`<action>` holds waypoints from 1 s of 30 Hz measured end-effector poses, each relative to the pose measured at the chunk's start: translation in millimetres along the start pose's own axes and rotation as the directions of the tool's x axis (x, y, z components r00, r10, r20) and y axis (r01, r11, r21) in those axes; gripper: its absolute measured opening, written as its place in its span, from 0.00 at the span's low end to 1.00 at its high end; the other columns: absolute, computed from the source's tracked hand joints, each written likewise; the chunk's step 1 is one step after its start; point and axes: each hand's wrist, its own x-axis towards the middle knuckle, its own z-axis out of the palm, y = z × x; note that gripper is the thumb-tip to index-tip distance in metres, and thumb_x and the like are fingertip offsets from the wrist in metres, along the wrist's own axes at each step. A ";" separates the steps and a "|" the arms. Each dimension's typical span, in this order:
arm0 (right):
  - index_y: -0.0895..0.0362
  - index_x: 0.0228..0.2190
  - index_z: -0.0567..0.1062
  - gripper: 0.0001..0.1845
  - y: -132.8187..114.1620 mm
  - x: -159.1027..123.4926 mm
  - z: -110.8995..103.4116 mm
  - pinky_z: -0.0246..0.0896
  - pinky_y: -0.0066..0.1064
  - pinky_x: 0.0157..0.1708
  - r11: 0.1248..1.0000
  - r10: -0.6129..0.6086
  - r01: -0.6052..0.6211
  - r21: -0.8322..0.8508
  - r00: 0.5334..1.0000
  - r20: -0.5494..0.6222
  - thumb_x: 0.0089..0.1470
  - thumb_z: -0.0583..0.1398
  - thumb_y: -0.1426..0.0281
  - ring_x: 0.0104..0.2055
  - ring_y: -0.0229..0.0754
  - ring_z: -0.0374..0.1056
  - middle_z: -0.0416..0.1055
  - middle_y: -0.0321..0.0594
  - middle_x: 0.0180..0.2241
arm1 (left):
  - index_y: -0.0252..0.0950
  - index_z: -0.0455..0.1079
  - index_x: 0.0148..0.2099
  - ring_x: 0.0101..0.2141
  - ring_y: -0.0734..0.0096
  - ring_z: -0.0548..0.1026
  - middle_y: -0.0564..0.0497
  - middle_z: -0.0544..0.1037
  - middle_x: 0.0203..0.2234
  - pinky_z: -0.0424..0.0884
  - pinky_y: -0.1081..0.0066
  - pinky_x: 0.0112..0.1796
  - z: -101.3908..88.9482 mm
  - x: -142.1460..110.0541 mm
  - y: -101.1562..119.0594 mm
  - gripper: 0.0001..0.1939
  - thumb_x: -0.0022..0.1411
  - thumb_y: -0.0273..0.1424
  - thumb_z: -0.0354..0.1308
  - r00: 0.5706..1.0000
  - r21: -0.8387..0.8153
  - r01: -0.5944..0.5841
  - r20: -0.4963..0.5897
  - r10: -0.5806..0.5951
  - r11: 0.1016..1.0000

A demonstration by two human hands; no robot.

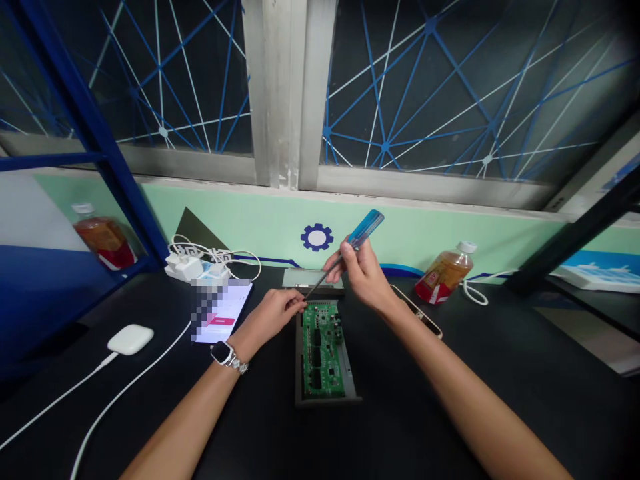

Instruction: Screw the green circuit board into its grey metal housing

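A green circuit board (324, 353) lies in a grey metal tray (349, 373) on the black table in front of me. My right hand (361, 270) is closed around a screwdriver (366, 228) with a clear blue handle, held at a slant above the far end of the board. Its dark shaft runs down to the left, and the tip meets the fingertips of my left hand (275, 313). Those fingers are pinched together at the board's far left corner; anything small between them is hidden. Just behind the board sits a grey metal cover or box (313, 279).
A lit tablet or phone (227, 320), a white charging case (131, 339) and white cables lie left. White power adapters (184, 265) stand behind them. To the right are a drink bottle (445, 273) and a phone (425, 320). The wall and window rise behind.
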 end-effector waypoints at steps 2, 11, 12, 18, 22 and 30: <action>0.51 0.38 0.58 0.13 -4.6 -0.2 3.3 0.66 0.30 0.23 1.000 -0.010 0.010 -0.023 1.000 0.000 0.63 0.51 0.55 0.20 0.35 0.68 0.72 0.32 0.26 | 0.36 0.74 0.38 0.30 0.65 0.75 0.49 0.80 0.30 0.65 0.71 0.32 -0.2 0.5 0.3 0.10 0.66 0.35 0.53 1.000 0.056 -0.020 -0.003 0.020 0.998; 0.51 0.40 0.60 0.10 -17.7 8.4 17.8 0.63 0.33 0.23 0.977 -0.059 0.061 -0.205 0.998 0.016 0.63 0.52 0.59 0.19 0.37 0.66 0.71 0.31 0.22 | 0.38 0.73 0.37 0.35 0.61 0.75 0.47 0.79 0.34 0.64 0.69 0.34 4.0 1.3 1.6 0.09 0.67 0.33 0.53 0.997 0.105 -0.066 -0.022 0.069 0.992; 0.52 0.41 0.60 0.11 -18.3 9.1 19.7 0.62 0.33 0.23 0.972 -0.055 0.059 -0.227 0.998 0.023 0.63 0.53 0.59 0.19 0.38 0.67 0.71 0.31 0.22 | 0.38 0.73 0.37 0.34 0.61 0.75 0.47 0.79 0.34 0.64 0.69 0.34 4.4 1.4 1.5 0.09 0.67 0.33 0.53 0.997 0.112 -0.071 -0.022 0.074 0.991; 0.55 0.46 0.60 0.16 -17.4 9.1 26.2 0.62 0.33 0.26 0.948 -0.017 0.031 -0.317 0.999 0.049 0.62 0.53 0.59 0.24 0.40 0.70 0.74 0.36 0.25 | 0.37 0.72 0.36 0.32 0.65 0.73 0.49 0.75 0.31 0.65 0.69 0.35 9.4 5.2 -1.6 0.07 0.65 0.31 0.55 0.989 0.146 -0.122 -0.071 0.133 0.982; 0.56 0.48 0.58 0.17 -8.3 7.3 28.9 0.61 0.33 0.26 0.932 0.033 -0.014 -0.361 0.998 0.047 0.62 0.52 0.60 0.25 0.41 0.71 0.74 0.38 0.26 | 0.36 0.73 0.38 0.32 0.68 0.72 0.50 0.73 0.31 0.67 0.69 0.35 14.2 7.8 -7.4 0.05 0.64 0.31 0.57 0.978 0.114 -0.145 -0.133 0.160 0.983; 0.55 0.46 0.58 0.16 10.6 7.5 33.6 0.61 0.32 0.28 0.916 0.050 -0.015 -0.402 0.996 0.078 0.63 0.51 0.58 0.26 0.43 0.72 0.74 0.38 0.26 | 0.36 0.75 0.40 0.32 0.68 0.72 0.50 0.73 0.32 0.67 0.70 0.36 17.2 9.6 -16.5 0.06 0.65 0.30 0.56 0.979 0.075 -0.143 -0.133 0.152 0.987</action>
